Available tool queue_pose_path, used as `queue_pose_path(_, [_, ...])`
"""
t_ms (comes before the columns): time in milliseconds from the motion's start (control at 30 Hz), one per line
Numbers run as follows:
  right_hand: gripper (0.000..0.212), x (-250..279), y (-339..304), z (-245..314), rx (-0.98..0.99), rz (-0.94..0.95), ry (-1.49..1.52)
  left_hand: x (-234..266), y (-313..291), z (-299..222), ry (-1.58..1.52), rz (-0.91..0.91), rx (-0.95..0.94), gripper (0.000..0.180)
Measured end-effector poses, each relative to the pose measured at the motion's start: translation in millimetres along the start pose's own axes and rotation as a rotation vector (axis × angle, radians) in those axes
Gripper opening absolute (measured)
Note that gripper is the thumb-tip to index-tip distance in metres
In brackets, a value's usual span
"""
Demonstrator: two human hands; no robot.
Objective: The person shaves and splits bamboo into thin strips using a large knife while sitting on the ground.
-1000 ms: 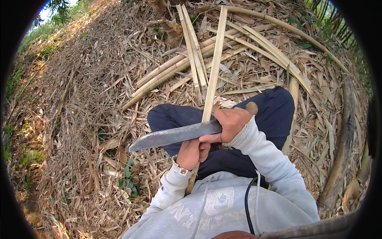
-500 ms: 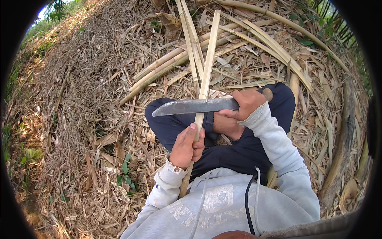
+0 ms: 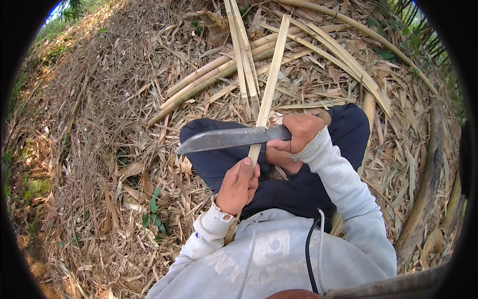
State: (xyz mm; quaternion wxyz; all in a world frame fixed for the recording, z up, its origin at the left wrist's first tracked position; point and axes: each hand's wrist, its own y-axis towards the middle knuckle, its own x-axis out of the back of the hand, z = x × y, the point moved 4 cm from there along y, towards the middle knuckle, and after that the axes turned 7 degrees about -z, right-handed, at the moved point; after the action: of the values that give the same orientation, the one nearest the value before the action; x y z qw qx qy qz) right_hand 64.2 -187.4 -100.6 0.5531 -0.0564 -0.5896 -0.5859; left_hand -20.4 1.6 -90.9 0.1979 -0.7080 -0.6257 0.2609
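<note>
My right hand (image 3: 302,133) is closed round the wooden handle of a machete (image 3: 219,139), whose long grey blade points to the left. The blade lies across a pale split bamboo strip (image 3: 273,79), and the part of it near the handle meets the strip. Below the blade, my left hand (image 3: 239,184) grips that strip, thumb along its upper face. From there the strip slants away from me, up and slightly right; its near end passes beneath my left wrist toward my waist. My palm hides part of it.
Two pale bamboo strips (image 3: 240,55) lie ahead, left of the held one. Bamboo poles (image 3: 199,89) cross the leaf litter behind them, with more split strips (image 3: 343,55) at the right. A stump (image 3: 213,22) stands at the far side. My crossed legs (image 3: 211,132) lie under the blade.
The machete has slid left across the strip, its tip dipping lower, and my right hand has shifted left with it. The strip's far end has swung right, away from the two loose strips.
</note>
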Motion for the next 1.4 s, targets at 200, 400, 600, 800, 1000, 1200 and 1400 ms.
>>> queue_pose_path(200, [0.071, 2.5, -11.4, -44.1, -0.051, 0.044, -0.138, 8.1, -6.5, 1.5, -0.024, -0.002, 0.039, 0.041])
queue_pose_path(400, [0.072, 13.4, -0.9, -133.7, -0.654, 0.099, -0.321, 21.7, -42.6, 28.2, -0.093, 0.051, 0.245, 0.043])
queue_pose_path(600, [0.059, -1.9, 17.6, -20.3, -0.274, 0.189, -0.045, 22.8, -20.3, 7.9, -0.133, -0.008, 0.112, 0.04])
queue_pose_path(800, [0.071, -6.3, 8.2, 27.6, -0.073, 0.128, 0.066, 26.5, -14.8, 6.6, -0.091, -0.001, 0.097, 0.043])
queue_pose_path(1000, [0.067, -15.4, 9.7, -11.7, -0.086, 0.122, -0.031, 25.2, -19.3, 17.3, -0.028, -0.052, 0.085, 0.041])
queue_pose_path(1200, [0.066, -2.7, 12.2, -50.0, 0.045, 0.042, -0.07, 21.4, -35.3, 15.9, 0.026, -0.033, 0.031, 0.042])
queue_pose_path(1400, [0.08, 13.8, 8.8, -166.8, -0.725, 0.037, -0.36, 32.8, -64.6, 40.6, 0.003, 0.019, 0.209, 0.043])
